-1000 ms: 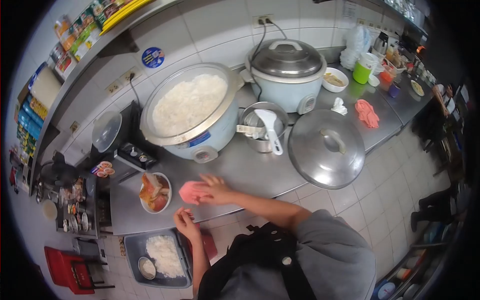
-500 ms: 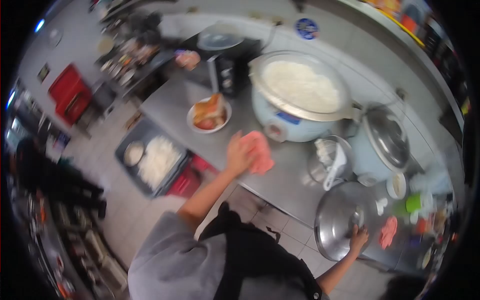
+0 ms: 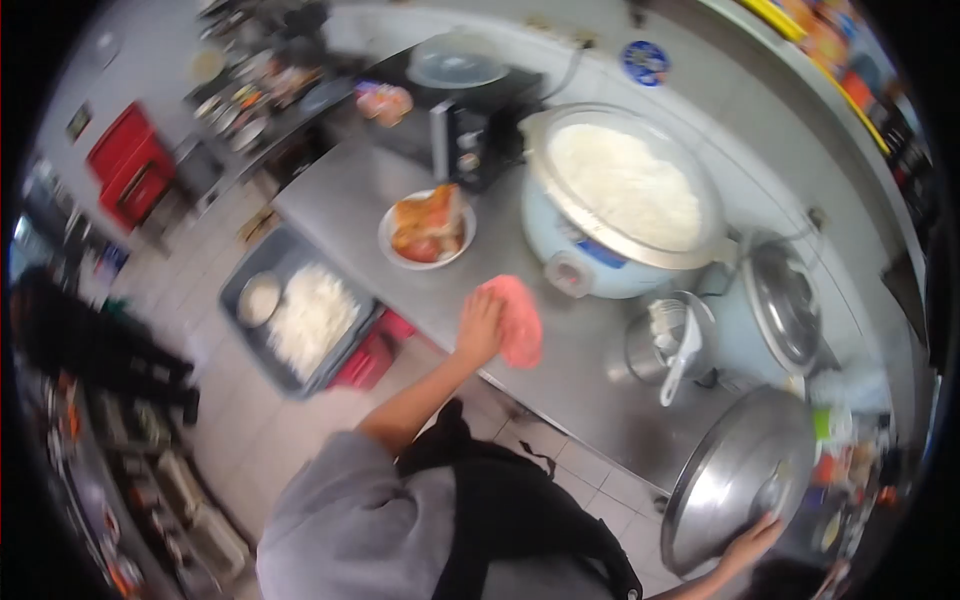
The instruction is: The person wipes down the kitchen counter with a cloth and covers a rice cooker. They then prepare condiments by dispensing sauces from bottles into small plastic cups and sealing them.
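My left hand (image 3: 481, 328) presses on a pink cloth (image 3: 519, 322) on the steel table (image 3: 570, 375), its fingers over the cloth's left part. At the lower right, my right hand (image 3: 752, 543) is at the knob of a large round metal lid (image 3: 725, 480), which is tilted. Above the table's middle stands a big light blue rice cooker (image 3: 575, 245), open and full of white rice (image 3: 625, 187). Between cooker and lid is a metal pot (image 3: 645, 350) with a white paddle (image 3: 682, 360) in it.
A white bowl of food (image 3: 428, 228) stands near a black microwave (image 3: 455, 145). A second, lidded cooker (image 3: 785, 305) is at the right. A grey tub with rice (image 3: 245, 340) is left of the table. A person in dark clothes (image 3: 90, 340) stands far left.
The metal lid has moved right and tilted up with my right hand. The pink cloth beyond it is now out of sight. My left hand stays with the other cloth.
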